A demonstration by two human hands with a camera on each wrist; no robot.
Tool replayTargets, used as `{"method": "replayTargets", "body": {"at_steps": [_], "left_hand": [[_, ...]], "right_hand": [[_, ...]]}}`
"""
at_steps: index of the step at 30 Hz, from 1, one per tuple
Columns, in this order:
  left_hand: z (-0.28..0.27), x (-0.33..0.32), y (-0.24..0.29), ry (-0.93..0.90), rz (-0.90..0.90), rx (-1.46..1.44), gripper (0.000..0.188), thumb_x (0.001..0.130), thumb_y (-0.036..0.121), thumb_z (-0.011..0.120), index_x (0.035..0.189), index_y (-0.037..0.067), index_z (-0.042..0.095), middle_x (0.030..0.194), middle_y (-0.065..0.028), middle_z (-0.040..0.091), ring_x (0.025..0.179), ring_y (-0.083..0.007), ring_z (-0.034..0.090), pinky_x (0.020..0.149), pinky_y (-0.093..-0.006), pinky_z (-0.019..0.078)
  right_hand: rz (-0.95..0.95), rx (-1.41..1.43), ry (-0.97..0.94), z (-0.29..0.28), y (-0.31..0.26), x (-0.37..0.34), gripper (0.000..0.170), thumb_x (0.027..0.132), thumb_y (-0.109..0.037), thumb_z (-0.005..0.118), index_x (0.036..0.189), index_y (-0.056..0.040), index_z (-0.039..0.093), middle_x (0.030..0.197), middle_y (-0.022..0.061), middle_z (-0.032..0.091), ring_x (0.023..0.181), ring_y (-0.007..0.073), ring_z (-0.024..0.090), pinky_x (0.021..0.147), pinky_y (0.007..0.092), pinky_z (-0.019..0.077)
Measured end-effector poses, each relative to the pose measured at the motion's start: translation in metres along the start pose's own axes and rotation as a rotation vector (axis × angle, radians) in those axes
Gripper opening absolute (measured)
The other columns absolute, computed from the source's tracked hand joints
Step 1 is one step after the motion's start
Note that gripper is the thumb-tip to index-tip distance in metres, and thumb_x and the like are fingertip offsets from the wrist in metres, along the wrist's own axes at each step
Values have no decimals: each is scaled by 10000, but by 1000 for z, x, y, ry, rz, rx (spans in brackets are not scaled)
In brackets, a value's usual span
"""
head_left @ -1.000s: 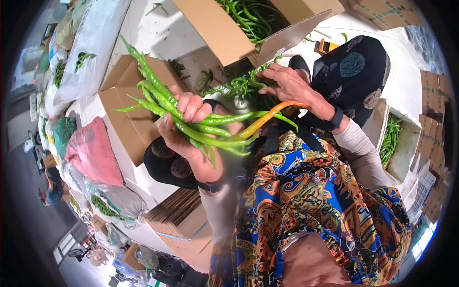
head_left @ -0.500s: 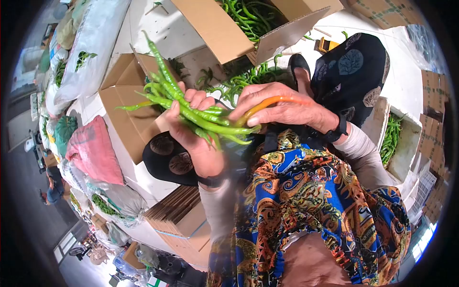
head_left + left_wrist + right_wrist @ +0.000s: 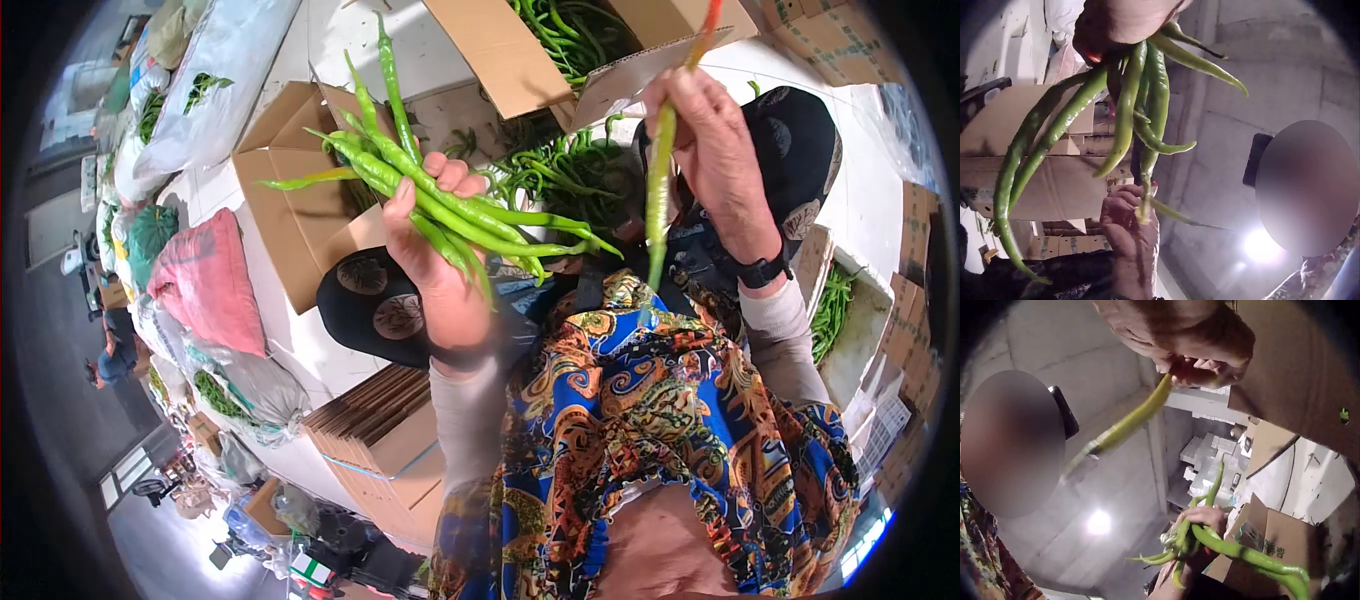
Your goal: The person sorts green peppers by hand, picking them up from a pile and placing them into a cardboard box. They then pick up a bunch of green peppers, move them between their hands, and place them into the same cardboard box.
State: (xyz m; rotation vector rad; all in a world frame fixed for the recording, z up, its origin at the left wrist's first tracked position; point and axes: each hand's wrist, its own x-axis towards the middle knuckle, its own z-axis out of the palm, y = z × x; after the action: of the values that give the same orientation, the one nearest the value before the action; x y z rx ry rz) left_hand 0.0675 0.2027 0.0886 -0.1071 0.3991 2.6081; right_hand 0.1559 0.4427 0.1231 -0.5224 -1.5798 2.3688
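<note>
In the head view the left hand (image 3: 440, 270) grips a bunch of long green peppers (image 3: 450, 215), fanned out on both sides of the fist. The right hand (image 3: 720, 160), raised to the right and apart from the bunch, pinches one long pepper (image 3: 660, 180), green below and orange-red at its top. From the left wrist view, peppers (image 3: 1159, 94) hang under the left hand (image 3: 1129, 22), with the right hand (image 3: 1132, 231) beyond. In the right wrist view a yellow-green pepper (image 3: 1138, 415) extends from the fingers of the right hand (image 3: 1185, 337).
A carton of green peppers (image 3: 500, 55) stands at the top, with loose peppers (image 3: 570, 175) on the floor below it. An open carton (image 3: 290, 200) is on the left, near flattened cardboard (image 3: 380, 430). A white box (image 3: 870, 320) with peppers stands at right; sacks (image 3: 210, 285) lie far left.
The right hand reached to the bunch, then moved away up and right with the part-orange pepper, which was among the bunch before. The left hand still grips the others.
</note>
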Motion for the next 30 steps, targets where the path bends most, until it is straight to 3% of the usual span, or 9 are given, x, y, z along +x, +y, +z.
{"method": "replayTargets", "body": {"at_steps": [5,6,12,14,22,24,26,27,30], "left_hand": [[9,-5,-5,33,-25,72,252,846,139,612,992,13,451,889,-52,442,801,-147,443,737,-288,427],[13,-5,-7,37,-41,112,244,853,148,615,967,19,442,892,-54,441,807,-149,447,745,-289,432],[-3,0,-4,32,-51,102,231,862,154,606,941,17,437,854,-64,449,792,-145,443,744,-271,423],[-9,-1,0,38,-79,33,283,850,209,616,1017,34,468,875,-50,451,786,-144,433,703,-283,409],[11,-3,1,22,-123,-63,216,844,143,613,934,55,437,828,-34,466,756,-126,457,726,-260,427],[8,-3,2,-18,-162,-68,207,862,159,600,927,57,432,808,-27,462,779,-136,465,743,-263,430],[-5,1,-2,61,-10,31,234,877,154,596,995,5,458,858,-60,466,790,-160,457,733,-316,439],[0,-1,-5,119,15,95,246,884,152,598,1018,-7,465,893,-74,484,795,-167,461,727,-323,442],[-19,5,-8,127,73,281,289,871,124,613,1099,7,478,967,-104,540,822,-185,527,726,-326,490]], "right_hand": [[189,-80,-192,35,-1,-4,312,992,-359,466,919,-59,510,770,27,575,631,82,536,622,221,465],[111,12,-281,40,12,-2,328,996,-357,457,932,-41,512,741,13,543,605,77,513,585,219,457],[377,-9,-412,61,21,14,306,960,-317,525,941,-14,562,758,-24,503,564,42,405,495,188,363],[430,-4,-432,59,20,13,226,938,-272,563,907,-50,593,762,-46,528,559,21,384,484,175,295],[532,-128,-597,33,24,-5,297,906,-331,633,981,-46,674,777,-54,611,566,-2,385,471,175,233],[524,-127,-588,33,25,-6,277,902,-308,640,979,-45,680,771,-49,613,603,0,432,499,183,305],[248,-227,-599,35,31,-7,234,883,-257,658,946,-33,680,756,-48,607,665,18,492,562,209,391],[243,-248,-604,41,29,-7,233,839,-234,696,927,-19,673,737,-49,594,715,37,521,618,238,433],[-44,-786,-602,65,9,-6,311,703,-238,780,836,-3,626,705,78,611,656,196,595,614,320,454]]}}
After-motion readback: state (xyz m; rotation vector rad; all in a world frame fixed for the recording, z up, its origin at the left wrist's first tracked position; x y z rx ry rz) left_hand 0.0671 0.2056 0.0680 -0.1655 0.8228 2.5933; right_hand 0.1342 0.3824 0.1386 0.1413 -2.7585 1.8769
